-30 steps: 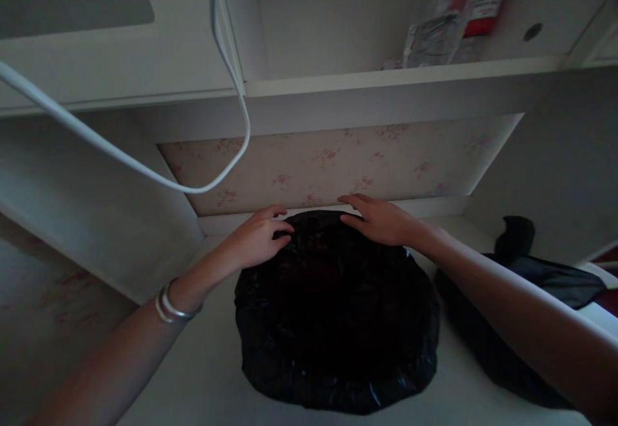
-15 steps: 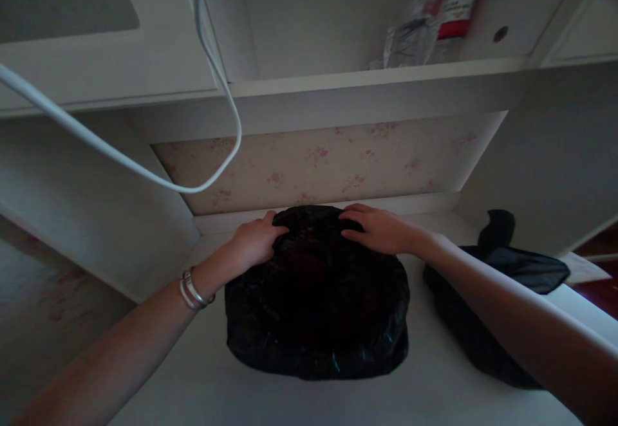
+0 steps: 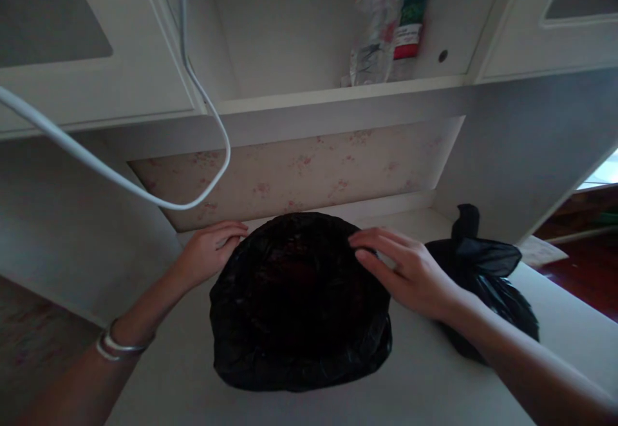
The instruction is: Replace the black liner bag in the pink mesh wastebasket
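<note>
A round black plastic bag [image 3: 294, 304], stretched over something bowl-shaped, rests on a white desk [image 3: 425, 387]. My left hand [image 3: 207, 252] lies against its upper left edge, fingers curled over the rim. My right hand [image 3: 405, 271] rests on the upper right edge with fingers stretched and slightly spread. Neither hand lifts the bag. Silver bangles [image 3: 118, 345] sit on my left wrist.
A second black bag [image 3: 483, 271], tied at the top, lies to the right behind my right arm. A white cable [image 3: 145, 194] loops down at the left. A shelf [image 3: 338, 94] above holds a clear bottle [image 3: 374, 33] and a packet. Floral wallpaper backs the alcove.
The view has shifted and the bag sits lower and nearer. Both hands slid from the bag's far top edge outward to its left and right sides.
</note>
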`<control>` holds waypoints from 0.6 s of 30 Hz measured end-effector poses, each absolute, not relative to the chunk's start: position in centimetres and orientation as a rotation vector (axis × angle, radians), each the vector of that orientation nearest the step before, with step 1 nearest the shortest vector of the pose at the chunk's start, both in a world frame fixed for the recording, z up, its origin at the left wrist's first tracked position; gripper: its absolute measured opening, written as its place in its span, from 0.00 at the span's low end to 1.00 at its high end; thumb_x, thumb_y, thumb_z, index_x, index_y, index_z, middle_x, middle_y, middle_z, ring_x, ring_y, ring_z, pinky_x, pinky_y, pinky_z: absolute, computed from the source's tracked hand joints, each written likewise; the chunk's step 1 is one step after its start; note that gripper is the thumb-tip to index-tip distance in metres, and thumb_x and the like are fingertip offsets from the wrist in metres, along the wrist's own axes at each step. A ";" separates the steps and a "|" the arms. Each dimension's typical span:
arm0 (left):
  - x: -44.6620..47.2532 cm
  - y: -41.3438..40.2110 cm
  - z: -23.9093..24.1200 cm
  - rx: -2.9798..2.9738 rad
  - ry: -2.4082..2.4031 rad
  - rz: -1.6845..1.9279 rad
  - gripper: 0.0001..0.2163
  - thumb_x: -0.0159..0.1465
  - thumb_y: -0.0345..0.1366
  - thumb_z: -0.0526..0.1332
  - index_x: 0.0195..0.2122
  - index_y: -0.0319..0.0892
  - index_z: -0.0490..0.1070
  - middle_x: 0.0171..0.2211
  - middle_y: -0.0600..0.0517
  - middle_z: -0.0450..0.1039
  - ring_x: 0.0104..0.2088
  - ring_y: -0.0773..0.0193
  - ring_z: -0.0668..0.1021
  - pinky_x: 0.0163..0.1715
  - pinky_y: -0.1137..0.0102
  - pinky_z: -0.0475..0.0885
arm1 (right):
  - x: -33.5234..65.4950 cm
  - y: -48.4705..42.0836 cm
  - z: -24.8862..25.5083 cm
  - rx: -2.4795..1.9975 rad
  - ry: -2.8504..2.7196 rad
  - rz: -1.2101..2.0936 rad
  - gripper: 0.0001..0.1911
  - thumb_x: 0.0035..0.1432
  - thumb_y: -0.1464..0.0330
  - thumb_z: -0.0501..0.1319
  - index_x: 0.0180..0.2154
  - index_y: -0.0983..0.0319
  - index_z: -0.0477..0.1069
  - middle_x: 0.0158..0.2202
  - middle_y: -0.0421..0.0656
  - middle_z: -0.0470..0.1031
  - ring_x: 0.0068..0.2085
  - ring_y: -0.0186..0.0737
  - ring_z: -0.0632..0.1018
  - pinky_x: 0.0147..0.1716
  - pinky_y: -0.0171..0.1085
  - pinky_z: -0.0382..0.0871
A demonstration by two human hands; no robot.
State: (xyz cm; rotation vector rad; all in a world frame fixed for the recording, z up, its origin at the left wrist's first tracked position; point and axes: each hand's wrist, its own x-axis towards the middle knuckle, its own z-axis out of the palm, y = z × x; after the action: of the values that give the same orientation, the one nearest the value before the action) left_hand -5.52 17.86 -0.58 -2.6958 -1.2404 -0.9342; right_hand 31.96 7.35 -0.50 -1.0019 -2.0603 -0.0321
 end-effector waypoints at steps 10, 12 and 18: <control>0.9 3.0 -2.7 -2.578 -0.602 -0.829 0.18 0.76 0.50 0.57 0.44 0.42 0.79 0.36 0.52 0.86 0.33 0.60 0.86 0.38 0.65 0.78 | 27.4 2.5 -4.7 -0.650 -2.299 -0.370 0.17 0.72 0.55 0.58 0.39 0.60 0.78 0.22 0.41 0.75 0.20 0.41 0.72 0.19 0.45 0.64; 1.6 3.3 -3.5 -2.494 -0.634 -0.901 0.21 0.77 0.50 0.53 0.36 0.41 0.77 0.27 0.52 0.83 0.26 0.60 0.83 0.33 0.63 0.76 | 27.3 3.3 -5.1 -0.653 -2.312 -0.431 0.20 0.74 0.55 0.57 0.34 0.59 0.76 0.19 0.39 0.71 0.19 0.40 0.69 0.18 0.45 0.60; -0.3 3.8 -3.0 -2.634 -0.604 -0.930 0.23 0.77 0.54 0.50 0.44 0.42 0.78 0.37 0.50 0.85 0.38 0.59 0.85 0.46 0.63 0.76 | 29.2 2.9 -4.4 -0.612 -2.250 -0.251 0.24 0.74 0.51 0.53 0.53 0.62 0.75 0.38 0.49 0.85 0.38 0.48 0.84 0.41 0.48 0.79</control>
State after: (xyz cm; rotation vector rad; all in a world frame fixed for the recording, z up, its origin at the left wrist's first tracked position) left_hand -0.27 3.81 -2.99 -2.6343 -0.6038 -0.9303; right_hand 29.18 2.90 -4.37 -0.6118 -2.2502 -0.2507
